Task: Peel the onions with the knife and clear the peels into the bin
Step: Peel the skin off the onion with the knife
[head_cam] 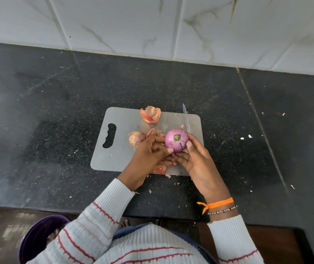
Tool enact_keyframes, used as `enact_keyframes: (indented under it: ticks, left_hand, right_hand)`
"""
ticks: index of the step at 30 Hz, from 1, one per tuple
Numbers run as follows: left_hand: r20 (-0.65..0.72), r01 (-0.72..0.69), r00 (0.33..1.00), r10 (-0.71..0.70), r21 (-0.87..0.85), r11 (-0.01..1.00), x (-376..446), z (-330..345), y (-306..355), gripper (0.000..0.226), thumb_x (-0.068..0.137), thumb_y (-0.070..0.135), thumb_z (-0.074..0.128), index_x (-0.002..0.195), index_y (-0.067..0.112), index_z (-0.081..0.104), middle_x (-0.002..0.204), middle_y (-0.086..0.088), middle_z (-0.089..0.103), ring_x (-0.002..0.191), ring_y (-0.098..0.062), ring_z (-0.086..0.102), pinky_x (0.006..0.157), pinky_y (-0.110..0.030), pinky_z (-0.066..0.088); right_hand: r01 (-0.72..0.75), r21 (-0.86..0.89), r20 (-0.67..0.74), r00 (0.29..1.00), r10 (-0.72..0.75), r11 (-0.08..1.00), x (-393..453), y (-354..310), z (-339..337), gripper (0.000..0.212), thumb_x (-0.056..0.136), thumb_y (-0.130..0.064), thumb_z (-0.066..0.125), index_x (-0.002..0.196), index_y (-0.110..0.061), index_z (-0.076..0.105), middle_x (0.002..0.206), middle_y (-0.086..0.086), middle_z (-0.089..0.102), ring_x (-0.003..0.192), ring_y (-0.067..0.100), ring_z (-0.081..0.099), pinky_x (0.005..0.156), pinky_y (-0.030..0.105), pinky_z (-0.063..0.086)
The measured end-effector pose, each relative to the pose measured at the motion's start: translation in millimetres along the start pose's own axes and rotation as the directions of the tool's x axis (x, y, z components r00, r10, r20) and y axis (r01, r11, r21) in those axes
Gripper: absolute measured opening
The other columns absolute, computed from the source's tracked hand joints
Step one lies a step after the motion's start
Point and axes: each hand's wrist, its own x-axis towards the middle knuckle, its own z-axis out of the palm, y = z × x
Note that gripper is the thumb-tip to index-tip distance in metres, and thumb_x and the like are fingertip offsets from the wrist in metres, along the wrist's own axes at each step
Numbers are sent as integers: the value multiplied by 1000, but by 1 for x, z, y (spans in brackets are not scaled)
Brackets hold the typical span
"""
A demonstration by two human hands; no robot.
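Observation:
A peeled purple onion [176,140] is held above the grey cutting board [125,149], root end up. My right hand [198,162] cups it from below and the right, thumb on its side. My left hand [148,155] pinches at the onion's lower left edge with curled fingers. The knife [186,120] lies on the board behind the onion, blade pointing away; its handle is hidden behind the onion. Another unpeeled onion [136,138] sits on the board left of my left hand. Loose orange peels [150,115] lie at the board's far edge, more peels [160,169] under my hands.
The board lies on a dark speckled stone counter [57,130] with small peel scraps scattered about. A white tiled wall [152,25] runs behind. A dark purple bin [38,239] stands on the floor at the lower left, partly hidden by my left sleeve.

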Motion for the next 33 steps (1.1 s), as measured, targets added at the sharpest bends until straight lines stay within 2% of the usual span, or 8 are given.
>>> enact_keyframes:
  ticks: [3,9,15,18,21,22,25,33]
  left_hand:
    - [-7,-22,1000,22,19,1000,2,4,0,23,81,-3,65,100,7,58,73,-5,70,65,-16,68,64,-25,58]
    - [-130,-33,989,68,257,966,10,15,7,31,75,28,78,89,10,56,70,-10,68,58,-16,65,61,-31,56]
    - [-135,-56,986,102,308,950,17,15,10,38,81,34,70,77,0,54,64,-16,66,57,-30,66,57,-36,52]
    - [-185,-72,973,142,341,937,21,14,8,44,90,38,56,76,-4,59,59,-12,62,53,-22,61,54,-32,50]
    - [-219,-137,937,273,488,862,23,13,5,23,91,32,57,84,11,64,74,0,65,70,-14,61,69,-30,51]
    - [-190,-176,935,300,487,855,22,14,6,13,89,28,60,94,16,65,86,4,66,79,-11,63,73,-26,52]
    - [-28,-282,942,334,473,835,21,17,9,37,76,22,76,112,25,63,107,10,63,96,-3,61,81,-19,52]
    - [-70,-283,954,292,110,953,24,15,7,15,77,7,73,88,17,72,98,-14,69,89,-17,67,81,-30,55]
  right_hand:
    - [-35,95,-25,999,38,995,2,-2,-3,29,98,-15,37,121,-14,54,113,10,64,88,14,69,71,21,55]
    - [-38,118,-2,999,39,992,6,-6,-7,34,86,-20,48,118,-14,56,112,9,65,92,15,68,74,22,56]
    - [-50,102,58,997,44,994,8,-12,-18,69,60,-44,80,119,-15,59,113,6,69,99,18,67,73,22,55]
    - [-43,51,48,998,40,998,6,-12,-18,63,67,-43,74,122,-15,58,117,6,67,102,18,66,74,21,54]
    - [-45,34,2,999,45,998,5,-13,-15,41,87,-26,54,126,-13,54,120,9,63,98,15,66,71,20,54]
    - [-45,34,-1,999,45,998,5,-13,-15,38,92,-20,47,129,-12,52,122,10,61,97,15,66,71,21,54]
    - [-54,59,2,999,54,997,4,-14,-12,34,96,-14,42,129,-13,52,120,11,62,98,18,66,73,23,55]
    - [-94,108,52,995,88,990,1,-12,-6,34,78,-21,59,112,-18,60,116,9,62,101,20,65,81,29,56]
